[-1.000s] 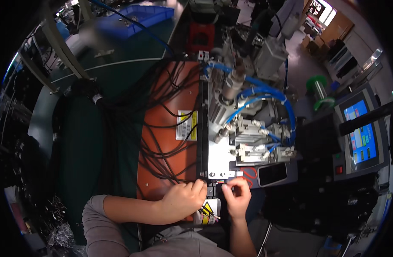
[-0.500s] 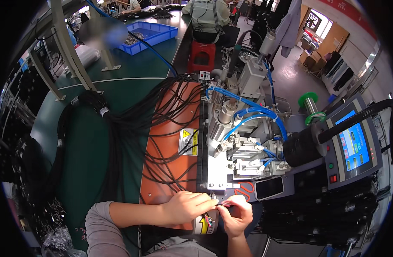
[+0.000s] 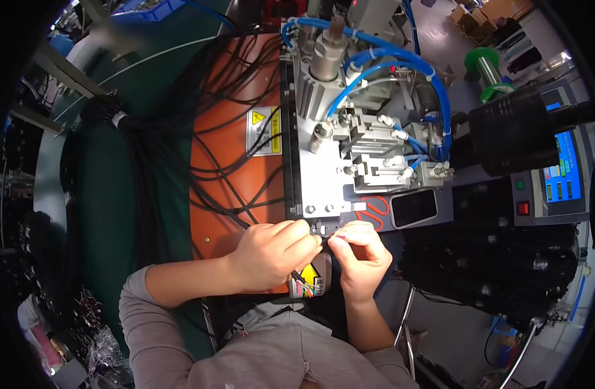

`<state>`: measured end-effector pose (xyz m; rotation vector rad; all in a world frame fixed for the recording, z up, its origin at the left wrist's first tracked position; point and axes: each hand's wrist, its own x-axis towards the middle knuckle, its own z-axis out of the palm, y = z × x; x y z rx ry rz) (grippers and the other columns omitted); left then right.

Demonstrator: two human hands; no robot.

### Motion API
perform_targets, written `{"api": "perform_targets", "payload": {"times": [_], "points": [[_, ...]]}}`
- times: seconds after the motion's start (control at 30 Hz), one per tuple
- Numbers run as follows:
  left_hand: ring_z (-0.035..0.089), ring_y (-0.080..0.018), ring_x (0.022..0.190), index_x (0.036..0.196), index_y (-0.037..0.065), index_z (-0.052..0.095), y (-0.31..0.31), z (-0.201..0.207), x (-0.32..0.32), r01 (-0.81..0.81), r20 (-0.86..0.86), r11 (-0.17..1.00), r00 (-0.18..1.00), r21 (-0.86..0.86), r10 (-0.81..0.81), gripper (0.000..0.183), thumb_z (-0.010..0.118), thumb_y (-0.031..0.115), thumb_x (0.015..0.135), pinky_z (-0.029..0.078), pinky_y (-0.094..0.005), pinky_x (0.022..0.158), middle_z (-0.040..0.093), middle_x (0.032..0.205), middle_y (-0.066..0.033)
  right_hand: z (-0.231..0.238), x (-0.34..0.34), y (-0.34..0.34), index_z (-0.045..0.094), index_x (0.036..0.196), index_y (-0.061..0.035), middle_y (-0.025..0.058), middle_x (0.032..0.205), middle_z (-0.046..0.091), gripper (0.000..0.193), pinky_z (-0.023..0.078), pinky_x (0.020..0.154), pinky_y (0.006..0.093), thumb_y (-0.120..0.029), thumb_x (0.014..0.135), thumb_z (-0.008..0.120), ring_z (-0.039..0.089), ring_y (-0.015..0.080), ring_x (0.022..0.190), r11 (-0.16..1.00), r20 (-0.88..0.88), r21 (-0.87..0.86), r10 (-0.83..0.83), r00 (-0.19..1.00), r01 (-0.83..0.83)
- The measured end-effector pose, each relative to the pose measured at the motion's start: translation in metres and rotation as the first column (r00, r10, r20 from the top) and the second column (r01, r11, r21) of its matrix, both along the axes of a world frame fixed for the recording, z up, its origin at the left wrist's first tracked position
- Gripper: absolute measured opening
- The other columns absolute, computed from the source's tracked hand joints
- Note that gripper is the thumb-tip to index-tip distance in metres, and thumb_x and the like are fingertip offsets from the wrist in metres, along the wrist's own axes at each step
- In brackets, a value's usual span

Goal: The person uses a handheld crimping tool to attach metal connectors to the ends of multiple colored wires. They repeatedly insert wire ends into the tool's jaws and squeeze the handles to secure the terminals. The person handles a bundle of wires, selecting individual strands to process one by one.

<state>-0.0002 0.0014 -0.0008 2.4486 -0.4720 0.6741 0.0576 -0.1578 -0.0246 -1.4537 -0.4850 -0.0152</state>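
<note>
Pinching thin wires (image 3: 338, 237) at the front of a metal machine (image 3: 320, 185).
The right hand's (image 3: 364, 259) grip is together on them; whether the left hand's (image 3: 270, 255) curled grip is clamped cannot be told. A black cable end (image 3: 299, 277) with coloured strands protrudes below the left hand.

Warning triangle (image 3: 258, 119) on orange cover (image 3: 214, 223); yellow sign (image 3: 308, 274) on white part (image 3: 323, 264)

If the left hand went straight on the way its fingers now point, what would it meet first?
The left hand would probably meet the right hand first, just across a narrow gap; depth is unclear from this single view.
</note>
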Motion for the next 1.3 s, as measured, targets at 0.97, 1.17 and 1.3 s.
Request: {"api": "perform_targets", "payload": {"times": [0.97,1.17,1.3], "points": [[0.051,-0.0087,0.055,0.097,0.005,0.067,-0.002,-0.009,-0.002,0.015,0.073,0.972,0.997,0.236,-0.033,0.03,0.062,0.011,0.068,0.038,-0.0208,0.044,0.057,0.076,-0.0005,0.009,0.024,-0.031,0.063,0.078,0.0004,0.0055,0.072,0.061,0.01,0.044,0.065,0.0257,-0.001,0.074,0.072,0.057,0.0133,0.07,0.88,-0.275,-0.326,0.262,0.925,-0.346],[0.049,-0.0083,0.058,0.1,0.004,0.067,-0.005,-0.014,-0.001,0.012,0.093,0.958,0.995,0.288,-0.04,0.033,0.061,0.012,0.068,0.038,-0.0203,0.044,0.055,0.076,0.0005,-0.001,0.025,-0.028,0.064,0.081,0.0026,0.0086,0.077,0.063,0.005,0.045,0.065,0.0276,0.001,0.077,0.068,0.058,0.017,0.07,0.9,-0.14,-0.365,0.199,0.97,-0.238],[0.045,-0.0083,0.057,0.101,0.004,0.067,-0.007,-0.008,-0.003,-0.006,-0.067,0.933,0.997,0.359,0.032,0.034,0.06,0.013,0.069,0.036,-0.0206,0.043,0.047,0.07,0.0019,-0.003,0.019,-0.01,0.062,0.076,0.0,0.0102,0.074,0.061,0.004,0.044,0.063,0.0333,0.001,0.076,0.066,0.056,0.0251,0.068,0.829,0.18,-0.559,0.135,0.974,-0.012]]}}
